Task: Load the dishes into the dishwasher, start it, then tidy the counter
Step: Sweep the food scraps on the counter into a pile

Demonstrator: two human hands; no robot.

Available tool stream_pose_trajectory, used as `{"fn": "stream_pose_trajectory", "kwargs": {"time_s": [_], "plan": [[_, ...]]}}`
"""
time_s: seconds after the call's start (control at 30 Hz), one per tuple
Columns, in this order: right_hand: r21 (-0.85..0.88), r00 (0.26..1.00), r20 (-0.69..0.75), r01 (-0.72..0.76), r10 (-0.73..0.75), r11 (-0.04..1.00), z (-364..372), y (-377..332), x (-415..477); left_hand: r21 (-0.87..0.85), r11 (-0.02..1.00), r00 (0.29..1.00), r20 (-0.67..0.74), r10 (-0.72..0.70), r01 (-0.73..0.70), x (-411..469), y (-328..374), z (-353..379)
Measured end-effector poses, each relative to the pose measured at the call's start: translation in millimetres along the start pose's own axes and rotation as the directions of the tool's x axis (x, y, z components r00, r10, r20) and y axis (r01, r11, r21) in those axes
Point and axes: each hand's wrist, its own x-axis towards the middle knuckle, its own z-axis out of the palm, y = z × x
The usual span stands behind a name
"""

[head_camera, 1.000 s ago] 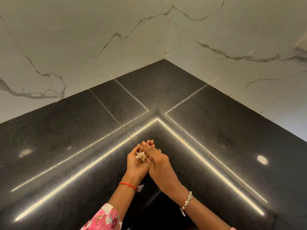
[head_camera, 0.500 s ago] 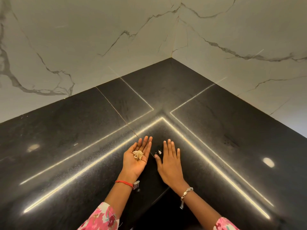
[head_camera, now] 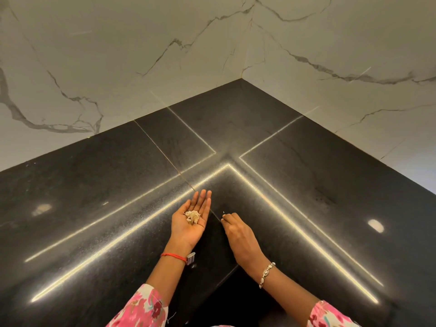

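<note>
While white marble walls (head_camera: pixel 118 55) w/ grey veins are filling the upper half & meeting in a corner at approx. 1 o'clock, the black polished tabletop (head_camera: pixel 318 185) is spreading below them in an L. Bright light streaks (head_camera: pixel 118 232) are reflecting off it, running out toward 8 & 4 o'clock from a bend near centre.

Two forearms in pink floral sleeves (head_camera: pixel 141 308) are reaching in from 6 o'clock over the inner edge of the tabletop.

The left grip (head_camera: pixel 191 223) is lying palm up just above the tabletop, fingers straight, side by side & pointing to 12 o'clock. It's carrying a small heap of pale, flaky scraps (head_camera: pixel 192 217) in the hollow of the palm.

The right grip (head_camera: pixel 238 234) is sitting just beside it at 3 o'clock, back of the hand up, fingers curled under & tips bunched down at the tabletop. Can't tell whether it's pinching anything.

A beaded bracelet (head_camera: pixel 266 274) is hanging on the right wrist, a red thread (head_camera: pixel 173 256) is circling the left.

A tiny white crumb (head_camera: pixel 223 212) is lying on the tabletop just at 12 o'clock of the right fingertips.
</note>
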Motion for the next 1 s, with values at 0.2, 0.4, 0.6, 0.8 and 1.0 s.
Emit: {"fn": "stream_pose_trajectory", "kwargs": {"time_s": [0.2,0.4,0.6,0.8,1.0], "plan": [[-0.048,0.994,0.092,-0.053,0.058,0.997,-9.5,-4.5,13.0,0.015,1.000,1.000,0.004,-0.005,0.005,0.5,3.0,-2.2],[0.576,0.881,0.051,-0.410,0.470,0.707,-50.9,6.3,45.1,0.058,0.998,1.000,0.003,-0.028,0.027,-1.4,-0.6,-1.7],[0.725,0.949,0.114,-0.282,0.294,0.629,-69.3,-37.1,39.3,0.146,0.985,0.996,-0.016,-0.087,0.088,-2.1,-13.5,4.5],[0.799,0.923,-0.075,-0.172,0.378,0.577,-75.4,-17.9,40.0,0.073,0.992,0.994,-0.024,-0.103,0.105,-9.2,-12.6,3.9],[0.403,0.930,0.324,-0.301,0.173,0.864,-27.0,33.4,34.4,0.040,0.991,0.991,-0.053,-0.123,0.125,-27.6,-9.0,-3.0]]}}
